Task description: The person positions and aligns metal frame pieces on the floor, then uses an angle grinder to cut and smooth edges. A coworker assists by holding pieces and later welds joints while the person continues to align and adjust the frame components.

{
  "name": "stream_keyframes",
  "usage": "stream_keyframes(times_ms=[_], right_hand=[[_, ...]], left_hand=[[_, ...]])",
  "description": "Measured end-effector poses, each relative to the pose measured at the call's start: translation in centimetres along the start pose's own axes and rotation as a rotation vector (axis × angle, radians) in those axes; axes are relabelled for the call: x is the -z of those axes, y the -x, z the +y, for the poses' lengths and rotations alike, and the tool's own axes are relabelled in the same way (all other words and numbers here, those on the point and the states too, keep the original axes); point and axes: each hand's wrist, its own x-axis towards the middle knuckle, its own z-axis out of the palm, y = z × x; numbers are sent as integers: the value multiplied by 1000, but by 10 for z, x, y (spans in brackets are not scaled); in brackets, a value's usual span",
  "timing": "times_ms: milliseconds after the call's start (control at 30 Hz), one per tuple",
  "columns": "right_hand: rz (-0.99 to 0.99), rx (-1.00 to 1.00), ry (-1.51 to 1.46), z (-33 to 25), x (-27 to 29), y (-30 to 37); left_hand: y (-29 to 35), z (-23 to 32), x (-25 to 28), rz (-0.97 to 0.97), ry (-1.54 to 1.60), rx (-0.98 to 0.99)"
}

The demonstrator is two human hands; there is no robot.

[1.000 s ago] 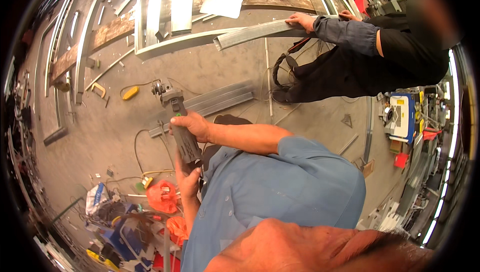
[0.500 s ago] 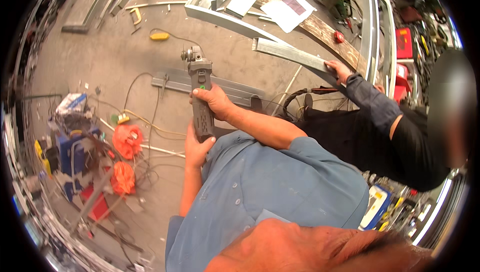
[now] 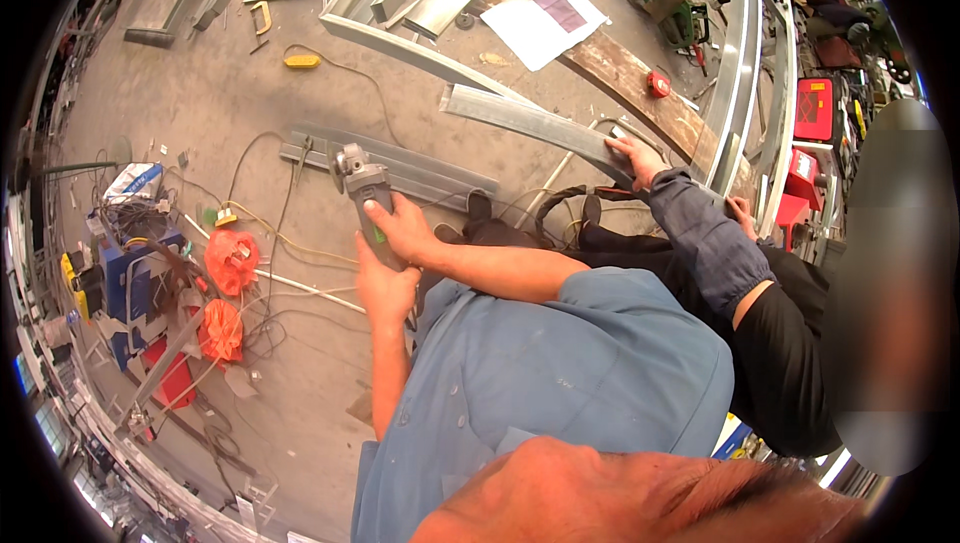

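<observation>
An angle grinder (image 3: 371, 205) is held in both my hands over the floor, its round disc (image 3: 337, 169) at the far left end. My right hand (image 3: 404, 229) wraps round the grinder's body, thumb along its top. My left hand (image 3: 387, 288) grips the rear end of the body, partly covering it. Just beyond the grinder, grey metal profiles (image 3: 430, 175) lie on the floor. To the right, a co-worker's hand (image 3: 640, 160) in a dark sleeve holds a rectangular metal tube (image 3: 530, 121) near a metal frame (image 3: 420, 55).
A white sheet (image 3: 530, 28) lies on the frame beside a red tape measure (image 3: 658, 84). Yellow connectors and cables trail over the floor. Orange bags (image 3: 231, 261) and a blue machine (image 3: 130, 278) stand at the left. A red case (image 3: 815, 108) is at the right.
The grinder has come nearer to me and its head has turned further left. The co-worker's tube has shifted, and their second hand now shows more. The whole view has shifted slightly.
</observation>
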Motion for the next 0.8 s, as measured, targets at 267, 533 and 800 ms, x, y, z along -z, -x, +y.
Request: stream_keyframes(times_ms=[267, 533, 800], right_hand=[[29, -188, 276, 16, 29, -1], [-15, -246, 191, 9, 64, -24], [-259, -148, 52, -5, 106, -35]], left_hand=[[2, -22, -30, -79, -76, -28], [0, 15, -37, -121, -162, -50], [-14, 32, -56, -82, -22, -92]])
